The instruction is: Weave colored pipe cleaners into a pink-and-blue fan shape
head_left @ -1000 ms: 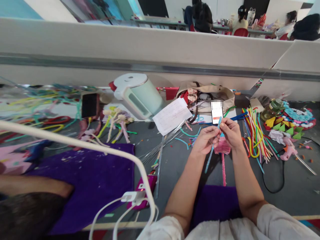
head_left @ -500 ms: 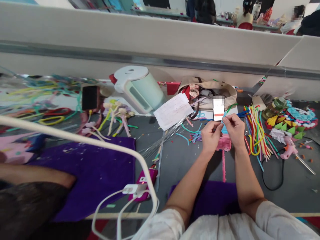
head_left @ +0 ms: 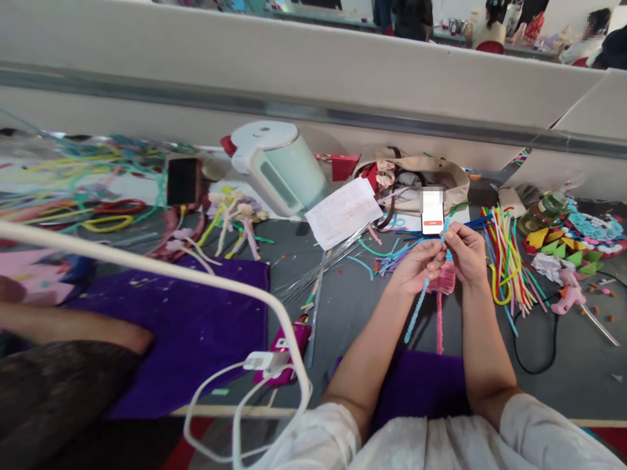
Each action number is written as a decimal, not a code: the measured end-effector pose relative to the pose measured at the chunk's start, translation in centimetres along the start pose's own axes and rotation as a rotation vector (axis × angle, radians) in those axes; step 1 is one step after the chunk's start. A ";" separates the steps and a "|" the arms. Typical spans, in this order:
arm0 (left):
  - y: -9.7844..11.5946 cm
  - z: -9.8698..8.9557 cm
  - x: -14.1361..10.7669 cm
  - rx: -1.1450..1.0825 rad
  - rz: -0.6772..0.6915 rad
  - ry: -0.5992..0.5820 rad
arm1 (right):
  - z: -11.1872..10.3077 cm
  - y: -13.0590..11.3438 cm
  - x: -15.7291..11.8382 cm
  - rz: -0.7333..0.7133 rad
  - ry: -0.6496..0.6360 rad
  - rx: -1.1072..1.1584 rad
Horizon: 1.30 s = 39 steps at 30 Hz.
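A light-blue twisted pipe cleaner [head_left: 416, 316] is pinched between the fingers of my left hand [head_left: 415, 267] and my right hand [head_left: 466, 253], which are close together. Its lower end slants down below my left hand, and a short tip shows above my fingers. Under my hands lies a flat pink pipe-cleaner piece [head_left: 445, 282] with a pink twisted stem [head_left: 439, 323] running toward me. My hands partly cover it. Just beyond my fingers, a phone [head_left: 432, 212] with a lit screen leans against a beige bag [head_left: 455, 179].
Colourful pipe cleaners [head_left: 507, 261] and a pink glue gun [head_left: 571, 292] lie on the right. Left of my arms are a written paper [head_left: 344, 212], a pale green kettle [head_left: 298, 173] and a magenta power strip [head_left: 298, 339]. A white cable [head_left: 196, 267] crosses the foreground; another person's arm [head_left: 83, 326] rests at left.
A length of the light-blue pipe cleaner now hangs below my left hand, where none showed before. My left hand has turned, its fingers more curled. The whole view has shifted slightly.
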<state>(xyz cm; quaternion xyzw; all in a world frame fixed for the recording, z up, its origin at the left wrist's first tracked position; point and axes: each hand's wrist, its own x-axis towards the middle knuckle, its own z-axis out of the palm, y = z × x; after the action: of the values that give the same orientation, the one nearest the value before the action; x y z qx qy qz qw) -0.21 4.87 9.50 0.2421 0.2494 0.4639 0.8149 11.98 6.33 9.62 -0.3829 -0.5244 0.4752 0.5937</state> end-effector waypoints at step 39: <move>0.7 -0.5 -0.4 0.301 0.263 0.195 | 0.3 0.1 0.0 0.006 0.013 -0.011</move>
<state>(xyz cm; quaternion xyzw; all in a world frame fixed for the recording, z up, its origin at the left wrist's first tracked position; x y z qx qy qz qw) -1.15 4.90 9.61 0.3452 0.3598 0.5450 0.6741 11.69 6.38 9.61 -0.3910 -0.5219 0.4717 0.5935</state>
